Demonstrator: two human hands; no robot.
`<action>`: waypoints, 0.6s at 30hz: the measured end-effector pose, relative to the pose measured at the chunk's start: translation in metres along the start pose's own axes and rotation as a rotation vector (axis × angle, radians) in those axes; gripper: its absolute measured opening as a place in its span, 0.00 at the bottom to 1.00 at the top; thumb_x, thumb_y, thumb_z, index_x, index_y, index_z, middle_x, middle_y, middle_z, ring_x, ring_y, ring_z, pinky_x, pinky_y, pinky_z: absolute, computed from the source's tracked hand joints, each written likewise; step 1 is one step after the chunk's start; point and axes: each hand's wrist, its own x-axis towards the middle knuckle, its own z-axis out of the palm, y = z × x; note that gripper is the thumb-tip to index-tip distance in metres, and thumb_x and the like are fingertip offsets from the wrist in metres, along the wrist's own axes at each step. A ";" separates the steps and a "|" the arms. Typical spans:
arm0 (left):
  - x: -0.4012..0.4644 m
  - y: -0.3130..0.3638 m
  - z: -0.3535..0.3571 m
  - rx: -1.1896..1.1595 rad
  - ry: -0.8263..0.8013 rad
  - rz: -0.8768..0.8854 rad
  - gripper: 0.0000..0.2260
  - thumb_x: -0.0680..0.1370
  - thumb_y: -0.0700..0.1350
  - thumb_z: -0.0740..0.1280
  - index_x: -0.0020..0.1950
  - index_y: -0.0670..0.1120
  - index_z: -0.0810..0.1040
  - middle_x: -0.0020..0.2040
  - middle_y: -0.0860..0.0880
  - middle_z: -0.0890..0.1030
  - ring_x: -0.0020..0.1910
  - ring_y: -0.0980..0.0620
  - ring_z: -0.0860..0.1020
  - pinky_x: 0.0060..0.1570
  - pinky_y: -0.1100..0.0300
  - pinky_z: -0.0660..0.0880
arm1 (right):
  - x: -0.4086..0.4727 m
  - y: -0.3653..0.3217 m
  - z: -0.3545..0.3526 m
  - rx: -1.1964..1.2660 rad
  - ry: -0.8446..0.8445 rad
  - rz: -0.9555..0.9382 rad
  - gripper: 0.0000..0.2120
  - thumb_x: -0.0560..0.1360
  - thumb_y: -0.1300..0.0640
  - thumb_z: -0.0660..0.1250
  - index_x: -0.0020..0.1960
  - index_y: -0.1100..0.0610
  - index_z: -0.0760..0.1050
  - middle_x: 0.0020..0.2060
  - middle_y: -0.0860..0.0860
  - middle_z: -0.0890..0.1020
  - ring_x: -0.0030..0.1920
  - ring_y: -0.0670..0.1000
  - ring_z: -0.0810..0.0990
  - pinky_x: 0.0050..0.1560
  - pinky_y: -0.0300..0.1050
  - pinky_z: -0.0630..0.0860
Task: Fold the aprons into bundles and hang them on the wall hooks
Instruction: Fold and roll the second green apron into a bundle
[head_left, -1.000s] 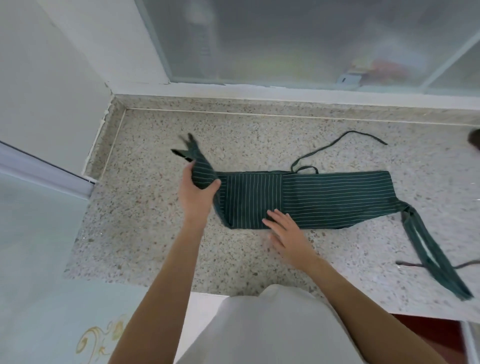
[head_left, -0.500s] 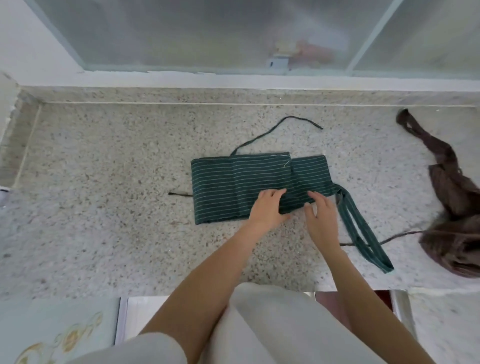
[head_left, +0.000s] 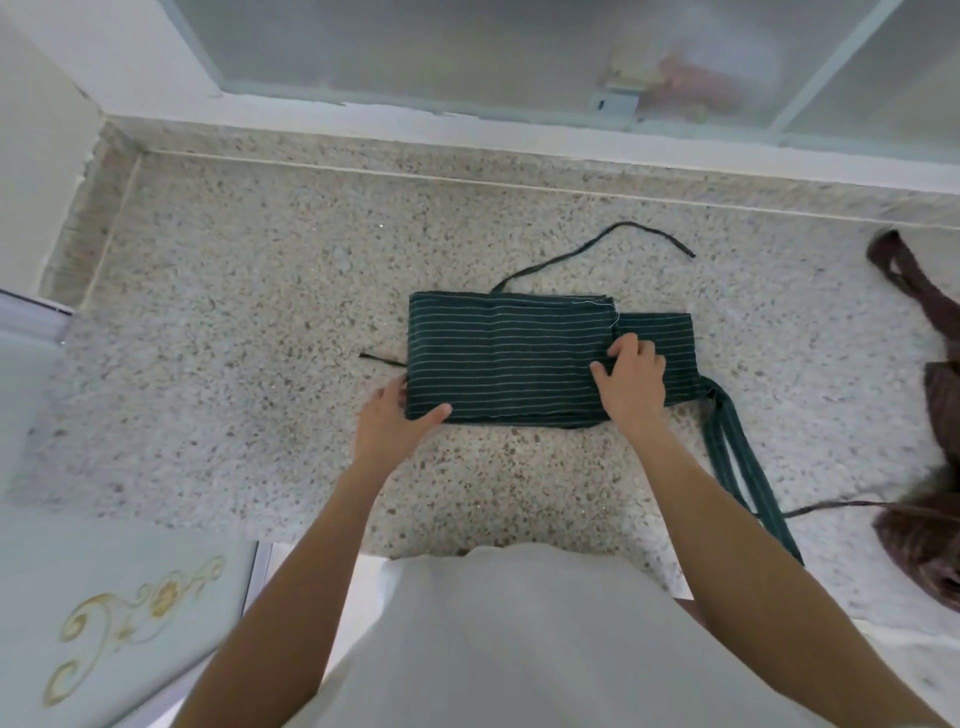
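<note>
— Where is the apron sitting?

— The green striped apron (head_left: 506, 356) is lying folded into a flat rectangle on the speckled stone counter (head_left: 249, 322), its far edge toward the frosted window (head_left: 467, 47). Its wide strap (head_left: 737, 457) is trailing off the apron's right end toward me, and a thin tie (head_left: 597, 244) is curling away behind it.

— And your hands?

— My left hand (head_left: 387, 421) is gripping the apron's near left corner, thumb lying on top of the cloth, fingers tucking under the edge. My right hand (head_left: 631, 379) is pressing down on the apron's right part, fingers bent and bunching the fold.

— Anything else near it?

— A brown apron (head_left: 930, 530) is lying crumpled well to the right of the green one.
</note>
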 end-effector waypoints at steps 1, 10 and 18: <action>-0.002 0.001 -0.001 -0.119 -0.046 0.020 0.41 0.64 0.69 0.69 0.72 0.51 0.63 0.65 0.48 0.72 0.61 0.49 0.74 0.61 0.50 0.72 | 0.002 -0.003 -0.003 0.007 0.003 0.028 0.14 0.76 0.52 0.66 0.55 0.59 0.67 0.55 0.59 0.71 0.55 0.60 0.71 0.52 0.53 0.71; -0.012 0.017 0.014 -0.317 0.237 0.175 0.34 0.69 0.40 0.74 0.71 0.53 0.64 0.60 0.48 0.72 0.52 0.54 0.75 0.50 0.60 0.74 | 0.011 -0.007 -0.008 0.053 -0.014 -0.018 0.11 0.75 0.60 0.67 0.53 0.58 0.66 0.49 0.57 0.75 0.50 0.59 0.74 0.47 0.51 0.70; 0.001 0.010 0.032 0.128 0.267 0.506 0.28 0.69 0.28 0.65 0.68 0.46 0.71 0.59 0.43 0.73 0.53 0.44 0.74 0.51 0.47 0.77 | -0.025 0.034 -0.042 0.177 0.226 0.141 0.16 0.73 0.71 0.59 0.58 0.58 0.68 0.51 0.56 0.72 0.44 0.52 0.70 0.43 0.46 0.68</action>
